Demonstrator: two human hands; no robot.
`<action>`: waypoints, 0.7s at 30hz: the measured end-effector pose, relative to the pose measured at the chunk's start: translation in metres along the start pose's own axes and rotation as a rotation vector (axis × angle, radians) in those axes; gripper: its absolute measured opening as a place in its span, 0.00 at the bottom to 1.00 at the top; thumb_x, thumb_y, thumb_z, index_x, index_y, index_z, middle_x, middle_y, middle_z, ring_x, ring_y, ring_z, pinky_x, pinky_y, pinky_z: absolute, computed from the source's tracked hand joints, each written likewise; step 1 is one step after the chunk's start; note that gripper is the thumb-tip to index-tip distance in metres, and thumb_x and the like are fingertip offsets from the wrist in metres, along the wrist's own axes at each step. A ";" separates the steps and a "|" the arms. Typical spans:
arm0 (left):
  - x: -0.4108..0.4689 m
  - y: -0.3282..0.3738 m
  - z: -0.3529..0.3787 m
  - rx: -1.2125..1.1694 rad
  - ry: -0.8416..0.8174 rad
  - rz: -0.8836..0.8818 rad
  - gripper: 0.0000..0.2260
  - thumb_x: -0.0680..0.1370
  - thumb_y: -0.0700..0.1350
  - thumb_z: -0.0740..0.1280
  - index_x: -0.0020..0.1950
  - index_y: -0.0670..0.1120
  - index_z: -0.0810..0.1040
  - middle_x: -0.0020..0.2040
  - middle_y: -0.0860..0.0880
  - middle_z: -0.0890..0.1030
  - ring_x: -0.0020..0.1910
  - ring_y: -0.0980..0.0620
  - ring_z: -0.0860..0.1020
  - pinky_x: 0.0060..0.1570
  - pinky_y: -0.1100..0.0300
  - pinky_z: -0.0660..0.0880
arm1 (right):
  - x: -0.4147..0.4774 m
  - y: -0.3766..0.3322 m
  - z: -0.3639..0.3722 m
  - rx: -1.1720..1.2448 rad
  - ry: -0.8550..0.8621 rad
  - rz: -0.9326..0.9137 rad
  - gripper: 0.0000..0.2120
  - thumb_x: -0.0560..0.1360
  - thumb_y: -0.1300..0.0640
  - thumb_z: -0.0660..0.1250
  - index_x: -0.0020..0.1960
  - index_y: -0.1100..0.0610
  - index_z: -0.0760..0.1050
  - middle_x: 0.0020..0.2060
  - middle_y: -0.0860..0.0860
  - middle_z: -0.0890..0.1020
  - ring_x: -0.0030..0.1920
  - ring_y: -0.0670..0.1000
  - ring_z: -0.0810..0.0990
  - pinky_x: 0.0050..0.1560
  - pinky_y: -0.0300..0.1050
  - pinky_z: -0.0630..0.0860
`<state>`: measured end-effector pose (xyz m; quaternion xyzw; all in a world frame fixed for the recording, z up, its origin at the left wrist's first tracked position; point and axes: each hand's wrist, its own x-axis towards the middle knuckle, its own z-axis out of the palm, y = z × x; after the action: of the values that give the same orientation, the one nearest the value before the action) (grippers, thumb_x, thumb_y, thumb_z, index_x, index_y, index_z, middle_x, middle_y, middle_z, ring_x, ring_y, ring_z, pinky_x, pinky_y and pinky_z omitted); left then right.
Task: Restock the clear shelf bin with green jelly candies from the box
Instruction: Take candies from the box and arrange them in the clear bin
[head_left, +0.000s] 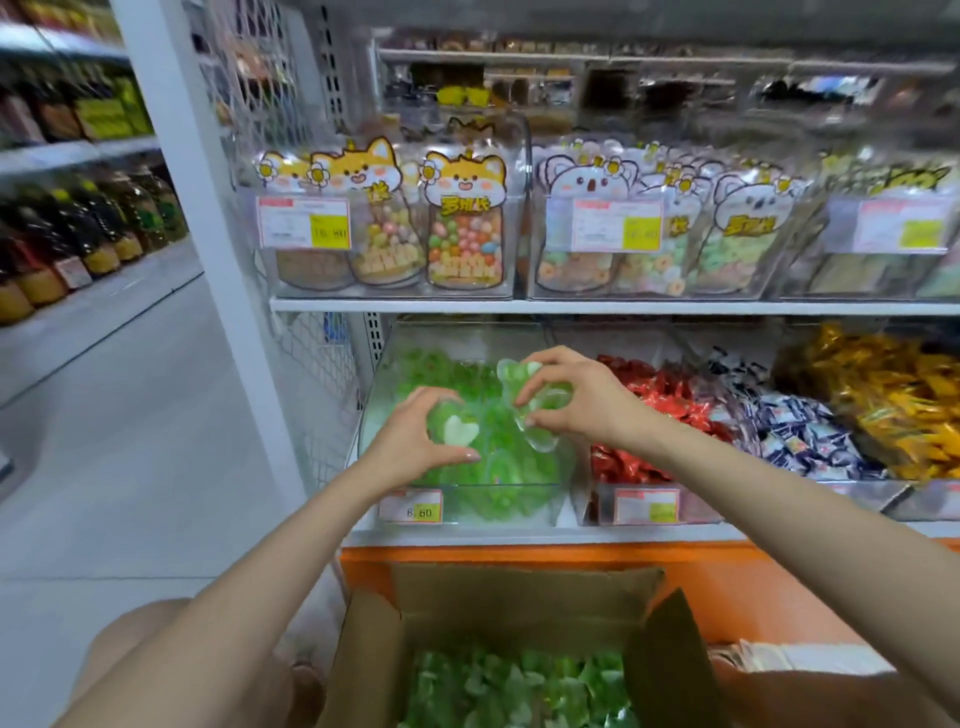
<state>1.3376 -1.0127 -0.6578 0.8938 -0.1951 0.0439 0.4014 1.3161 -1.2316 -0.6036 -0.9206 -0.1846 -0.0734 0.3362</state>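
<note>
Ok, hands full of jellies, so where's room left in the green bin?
Barest inside the clear bin along its left wall, beside the mesh panel. Hands fit under the upper shelf edge. Crowded: green jellies heaped beneath left hand and right hand.

A shop: white metal shelves (571, 305) carry clear plastic bins of wrapped sweets (649, 415) fronted by printed price tags (304, 222).

We reach the clear shelf bin (498, 503) only through its open front top, since the white shelf (623, 306) hangs close above. Our left hand (410, 441) and right hand (576, 400), each gripping green jelly candies (457, 428), fill much of that gap. A mesh panel (317, 374) walls the left, the red candy bin (696, 512) the right. The box (519, 597) below stands open.
</note>
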 end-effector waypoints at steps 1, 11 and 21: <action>0.009 -0.005 0.003 0.020 -0.004 -0.022 0.29 0.64 0.45 0.79 0.61 0.44 0.74 0.60 0.49 0.72 0.57 0.55 0.69 0.49 0.71 0.61 | 0.012 0.003 0.004 -0.022 -0.012 0.032 0.09 0.67 0.64 0.75 0.46 0.55 0.83 0.60 0.54 0.72 0.56 0.46 0.74 0.49 0.40 0.77; 0.051 -0.048 0.032 0.039 -0.173 -0.117 0.32 0.64 0.46 0.79 0.65 0.45 0.70 0.65 0.47 0.71 0.66 0.50 0.69 0.63 0.61 0.65 | 0.070 0.047 0.057 -0.113 -0.135 0.169 0.08 0.68 0.61 0.74 0.47 0.56 0.83 0.60 0.55 0.75 0.55 0.53 0.78 0.43 0.43 0.79; 0.080 -0.062 0.006 0.252 0.019 -0.032 0.22 0.75 0.51 0.68 0.67 0.43 0.71 0.66 0.43 0.72 0.66 0.47 0.69 0.64 0.59 0.63 | 0.081 0.057 0.049 -0.220 -0.052 0.124 0.05 0.70 0.55 0.73 0.44 0.55 0.82 0.43 0.52 0.80 0.42 0.52 0.80 0.43 0.33 0.70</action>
<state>1.4343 -1.0050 -0.6870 0.9397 -0.1701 0.0700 0.2885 1.4132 -1.2169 -0.6542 -0.9632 -0.1267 -0.0486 0.2321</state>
